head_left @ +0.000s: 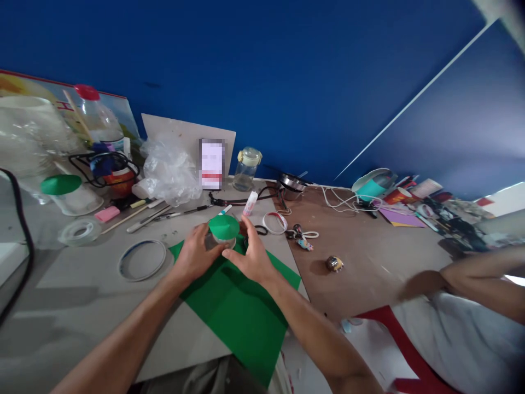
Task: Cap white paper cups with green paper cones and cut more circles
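My left hand (197, 254) and my right hand (250, 257) grip a small clear jar (221, 243) from either side, just above a green paper sheet (241, 312). A green paper disc (223, 226) covers the jar's top. Behind the hands stand a white glue stick (250, 203) and a pen-like marker with a green tip (225, 210). Black scissor handles (260, 230) show just beyond my right fingers. To the left of the sheet lies a thin blue-and-white ring (142, 260).
A second jar with a green disc (61, 185), a tape roll (79, 231), tools, and a plastic bag (170, 172) crowd the grey table's far left. Keys (301, 237) lie on a brown board (369, 257). A nearby person's arm (484, 279) reaches in at right.
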The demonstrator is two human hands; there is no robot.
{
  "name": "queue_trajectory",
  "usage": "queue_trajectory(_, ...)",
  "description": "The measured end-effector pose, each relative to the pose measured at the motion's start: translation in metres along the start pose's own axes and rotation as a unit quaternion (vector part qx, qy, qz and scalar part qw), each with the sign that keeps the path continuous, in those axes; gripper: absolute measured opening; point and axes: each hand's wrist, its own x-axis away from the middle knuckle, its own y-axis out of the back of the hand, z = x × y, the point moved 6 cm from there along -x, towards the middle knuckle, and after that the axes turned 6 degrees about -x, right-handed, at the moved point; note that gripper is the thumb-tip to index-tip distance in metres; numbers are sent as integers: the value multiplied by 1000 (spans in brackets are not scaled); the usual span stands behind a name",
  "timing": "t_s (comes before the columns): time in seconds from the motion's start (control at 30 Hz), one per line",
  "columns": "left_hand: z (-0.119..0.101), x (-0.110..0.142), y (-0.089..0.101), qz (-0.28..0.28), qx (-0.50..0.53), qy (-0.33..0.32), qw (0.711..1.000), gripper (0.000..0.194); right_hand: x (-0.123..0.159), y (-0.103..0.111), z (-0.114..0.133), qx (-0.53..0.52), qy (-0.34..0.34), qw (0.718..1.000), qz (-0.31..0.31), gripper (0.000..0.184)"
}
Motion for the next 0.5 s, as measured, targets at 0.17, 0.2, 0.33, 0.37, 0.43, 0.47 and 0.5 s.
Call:
queue_trajectory(0.17,0,-1,-1,-30,-48,-57,997,25,-12,-2,0,-35,-27,999,-13,94)
queue_trajectory(0.2,1,-1,-1,-34,-57,-64,996,26,-15,-2,1,-45,-33,998,-6,87)
queue_trajectory(0.33,3,1,-3,-48,-79,-82,992,28,-25,-4,6,-53,-64,996,22,54)
queue_trajectory(0.37,4,2,-3,-50,-79,-82,992,26,-26,-4,6,-48,-74,996,22,50)
queue_trajectory(0.43,6,2,-3,-57,-79,-79,992,26,-29,-5,6,-38,-89,995,15,47)
queue_trajectory(0.47,7,2,-4,-60,-78,-78,992,29,-31,-6,6,-34,-91,995,9,46)
queue_trajectory(0.5,8,2,-4,-63,-75,-77,992,33,-34,-5,6,-31,-88,996,2,44)
